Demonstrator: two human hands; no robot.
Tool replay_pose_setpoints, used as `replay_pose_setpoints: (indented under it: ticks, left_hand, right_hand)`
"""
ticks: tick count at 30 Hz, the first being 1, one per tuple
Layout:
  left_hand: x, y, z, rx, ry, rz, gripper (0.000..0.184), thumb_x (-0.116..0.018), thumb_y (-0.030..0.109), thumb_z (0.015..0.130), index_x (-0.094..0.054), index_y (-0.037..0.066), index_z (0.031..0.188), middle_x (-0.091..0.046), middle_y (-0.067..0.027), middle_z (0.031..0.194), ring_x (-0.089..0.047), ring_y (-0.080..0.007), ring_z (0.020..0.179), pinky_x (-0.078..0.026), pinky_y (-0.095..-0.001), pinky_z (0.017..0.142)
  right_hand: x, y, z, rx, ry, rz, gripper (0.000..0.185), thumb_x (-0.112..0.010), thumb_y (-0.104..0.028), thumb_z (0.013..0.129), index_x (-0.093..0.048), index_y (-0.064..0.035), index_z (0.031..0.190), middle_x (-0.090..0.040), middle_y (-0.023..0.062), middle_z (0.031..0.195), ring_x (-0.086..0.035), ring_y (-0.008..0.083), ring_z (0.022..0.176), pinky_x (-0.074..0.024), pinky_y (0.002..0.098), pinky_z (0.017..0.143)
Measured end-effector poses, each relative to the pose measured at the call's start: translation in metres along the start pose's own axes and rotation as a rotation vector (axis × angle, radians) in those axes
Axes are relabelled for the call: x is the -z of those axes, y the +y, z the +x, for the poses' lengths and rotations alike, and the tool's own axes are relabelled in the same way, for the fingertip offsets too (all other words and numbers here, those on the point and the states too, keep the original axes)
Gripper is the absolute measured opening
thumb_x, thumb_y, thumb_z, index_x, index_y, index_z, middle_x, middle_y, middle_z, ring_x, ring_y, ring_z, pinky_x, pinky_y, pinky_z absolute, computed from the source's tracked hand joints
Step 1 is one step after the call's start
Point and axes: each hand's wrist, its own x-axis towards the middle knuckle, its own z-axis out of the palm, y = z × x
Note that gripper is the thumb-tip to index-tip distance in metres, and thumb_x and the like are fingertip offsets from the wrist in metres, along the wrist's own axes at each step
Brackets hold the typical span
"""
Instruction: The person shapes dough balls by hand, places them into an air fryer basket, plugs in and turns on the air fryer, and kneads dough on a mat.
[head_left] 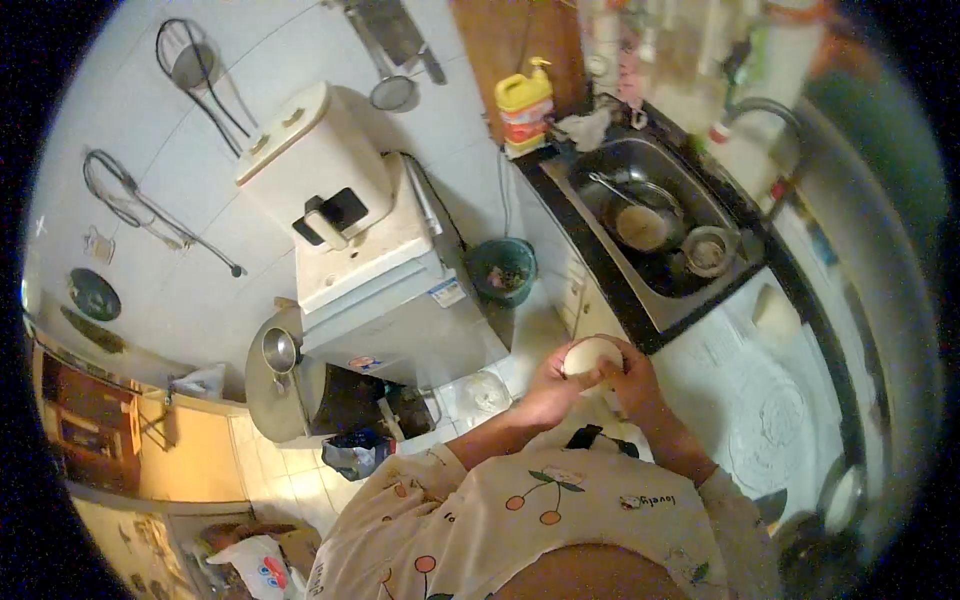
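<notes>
A smooth, pale oval item [590,357], perhaps a ball of dough or a peeled vegetable, is between my two hands in front of my body. From one side my left hand [553,385] wraps its fingers around it. My right hand [632,377] closes on the other side, with thumb and fingers pressed to its surface. Its exact kind cannot be made out. Both hands are over the floor beside the counter's front corner, nearest the sink [640,310].
Pans and a strainer [708,250] lie in the sink. A yellow pump bottle [525,110] stands at its back corner. Left of it are a green waste bin [503,272] and a small fridge [400,320] bearing a white air fryer [320,170]. A white patterned mat [770,400] covers the right counter.
</notes>
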Motion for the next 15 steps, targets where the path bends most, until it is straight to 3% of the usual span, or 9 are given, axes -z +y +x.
replay_pose_setpoints:
  ticks: [3,6,10,11,12,13,14,15]
  left_hand:
    - [0.038,0.023,0.008,-0.049,-0.011,0.084,0.038,-0.064,0.006,0.080,-0.051,0.004,0.116,-0.060,-0.0037,0.102,-0.057,-0.0114,0.091,-0.046,-0.0259,0.080]
    - [0.070,0.038,0.016,-0.113,0.065,0.271,0.045,-0.069,0.010,0.077,-0.050,0.004,0.116,-0.059,-0.0053,0.104,-0.057,-0.0134,0.094,-0.046,-0.0272,0.082]
    - [0.093,0.038,0.030,-0.114,0.126,0.768,0.055,-0.074,0.014,0.072,-0.046,0.002,0.119,-0.058,-0.0095,0.107,-0.057,-0.0181,0.097,-0.047,-0.0298,0.082]
    - [0.093,0.038,0.031,-0.032,0.084,0.650,0.059,-0.074,0.012,0.072,-0.043,0.002,0.122,-0.056,-0.0132,0.108,-0.057,-0.0216,0.098,-0.049,-0.0317,0.080]
    - [0.089,0.041,0.035,-0.174,0.045,0.915,0.056,-0.071,0.009,0.073,-0.043,0.003,0.120,-0.056,-0.0135,0.107,-0.057,-0.0237,0.097,-0.050,-0.0329,0.079]
    - [0.112,0.012,0.048,-0.107,-0.018,0.803,0.054,-0.069,0.005,0.073,-0.041,0.004,0.119,-0.056,-0.0133,0.106,-0.057,-0.0247,0.096,-0.050,-0.0338,0.079]
    - [0.100,0.026,0.046,-0.025,-0.004,0.629,0.054,-0.066,0.002,0.073,-0.039,0.003,0.120,-0.054,-0.0132,0.109,-0.056,-0.0251,0.098,-0.050,-0.0349,0.079]
    - [0.116,0.016,0.053,-0.008,-0.022,0.663,0.057,-0.064,0.000,0.074,-0.036,0.004,0.123,-0.051,-0.0138,0.113,-0.054,-0.0250,0.101,-0.049,-0.0353,0.081]
  right_hand:
    - [-0.033,0.000,0.031,-0.045,0.008,-0.100,0.035,-0.058,-0.020,0.087,-0.051,-0.0015,0.117,-0.060,0.0060,0.097,-0.057,0.0127,0.086,-0.0490,0.0272,0.070]
    - [-0.058,-0.003,0.057,-0.153,-0.030,0.021,0.036,-0.061,-0.022,0.085,-0.052,0.0008,0.113,-0.062,0.0104,0.095,-0.060,0.0153,0.079,-0.0519,0.0290,0.067]
    - [-0.060,0.016,0.071,-0.240,-0.009,0.182,0.037,-0.057,-0.023,0.088,-0.050,-0.0033,0.118,-0.060,0.0074,0.098,-0.060,0.0170,0.087,-0.0530,0.0329,0.074]
    - [-0.061,0.022,0.071,-0.260,0.046,0.214,0.037,-0.057,-0.024,0.088,-0.050,-0.0034,0.117,-0.060,0.0077,0.098,-0.060,0.0176,0.088,-0.0533,0.0341,0.075]
    - [-0.058,0.027,0.069,-0.278,0.113,0.251,0.038,-0.058,-0.025,0.087,-0.050,-0.0035,0.117,-0.060,0.0080,0.098,-0.061,0.0183,0.088,-0.0535,0.0353,0.076]
    - [-0.053,0.030,0.064,-0.273,0.152,0.313,0.038,-0.058,-0.026,0.087,-0.050,-0.0035,0.117,-0.061,0.0083,0.098,-0.061,0.0185,0.089,-0.0536,0.0352,0.075]
    - [-0.048,0.031,0.061,-0.262,0.182,0.369,0.038,-0.058,-0.027,0.087,-0.051,-0.0034,0.116,-0.061,0.0086,0.098,-0.061,0.0187,0.089,-0.0537,0.0351,0.074]
    - [-0.037,0.034,0.056,-0.247,0.197,0.421,0.038,-0.059,-0.027,0.087,-0.051,-0.0034,0.115,-0.061,0.0089,0.098,-0.061,0.0190,0.089,-0.0538,0.0350,0.073]
